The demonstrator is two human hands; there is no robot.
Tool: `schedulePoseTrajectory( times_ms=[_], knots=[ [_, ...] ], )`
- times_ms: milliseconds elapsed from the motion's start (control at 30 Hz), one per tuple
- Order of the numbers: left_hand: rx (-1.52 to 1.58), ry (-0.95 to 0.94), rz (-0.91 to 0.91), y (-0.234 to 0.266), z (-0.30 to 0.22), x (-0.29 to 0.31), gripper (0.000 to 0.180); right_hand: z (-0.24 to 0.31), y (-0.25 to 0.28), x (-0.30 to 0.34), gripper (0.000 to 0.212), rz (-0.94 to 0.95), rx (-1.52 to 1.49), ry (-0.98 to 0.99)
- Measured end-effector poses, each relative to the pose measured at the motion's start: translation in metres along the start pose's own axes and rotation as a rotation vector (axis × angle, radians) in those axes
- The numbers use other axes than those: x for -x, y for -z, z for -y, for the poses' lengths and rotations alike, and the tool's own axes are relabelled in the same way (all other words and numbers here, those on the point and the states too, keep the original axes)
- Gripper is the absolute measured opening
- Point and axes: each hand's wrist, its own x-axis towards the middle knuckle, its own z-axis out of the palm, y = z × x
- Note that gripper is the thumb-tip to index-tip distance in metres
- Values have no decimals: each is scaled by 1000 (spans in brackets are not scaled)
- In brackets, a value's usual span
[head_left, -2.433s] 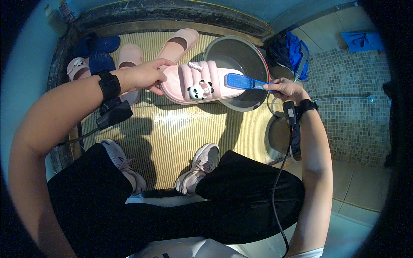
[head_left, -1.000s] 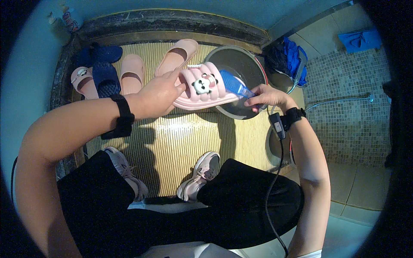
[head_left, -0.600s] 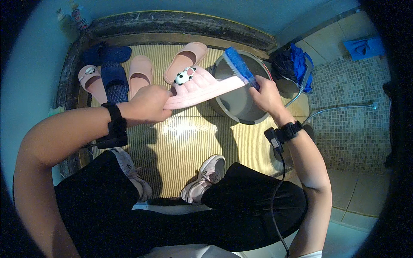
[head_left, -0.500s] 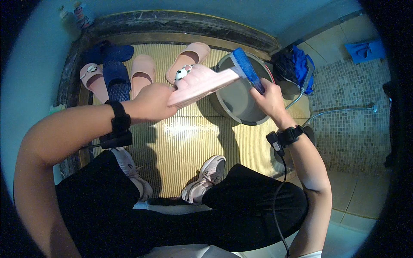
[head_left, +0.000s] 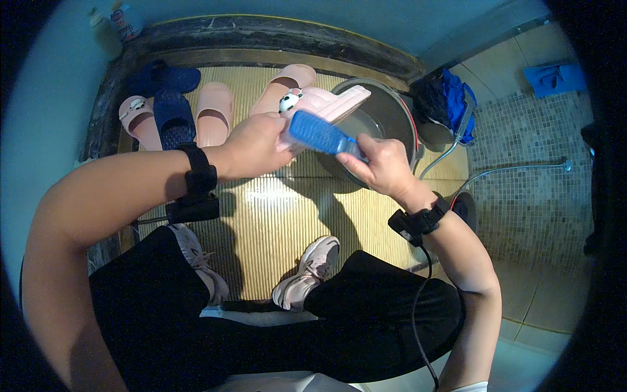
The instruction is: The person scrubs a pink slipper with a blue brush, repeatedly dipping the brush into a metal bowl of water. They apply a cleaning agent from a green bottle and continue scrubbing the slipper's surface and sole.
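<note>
Gripped at its heel end by my left hand (head_left: 258,147) is a pink slipper (head_left: 343,103) with a black-and-white animal ornament. It is held up on its side, its toe end over the grey bucket (head_left: 406,124), which has some cloudy water in it. Closed round the handle of a blue scrubbing brush (head_left: 318,132), my right hand (head_left: 382,163) has the brush head against the slipper's sole side near my left fingers. The bristles are hidden beneath the head.
Several pink and dark blue slippers, among them a pink slipper (head_left: 214,112) and a navy slipper (head_left: 174,117), lie at the far left on the ribbed yellow mat (head_left: 274,215). Right of the bucket sits a container with blue cloth (head_left: 455,98), beside a shower hose (head_left: 516,168).
The brush has travelled left and nearer, from the slipper's far end to the end by my left hand. The slipper has shifted slightly right, and its tilt has changed.
</note>
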Motion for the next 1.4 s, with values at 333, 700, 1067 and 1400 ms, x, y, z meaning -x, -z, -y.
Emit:
schedulePoseTrajectory(
  times_ms=[333, 700, 1067, 1400],
  knots=[
    [-173, 27, 84, -4, -1, 7, 30, -73, 31, -1, 61, 141, 171, -490],
    [-122, 56, 99, -5, -5, 12, 28, -8, 4, -4, 55, 111, 61, 82],
    [-222, 50, 121, -4, -9, 4, 29, -44, 8, 0, 68, 101, -113, -684],
    [-342, 25, 162, -1, -4, 3, 21, 9, 10, 1, 55, 158, 13, -79]
  ],
)
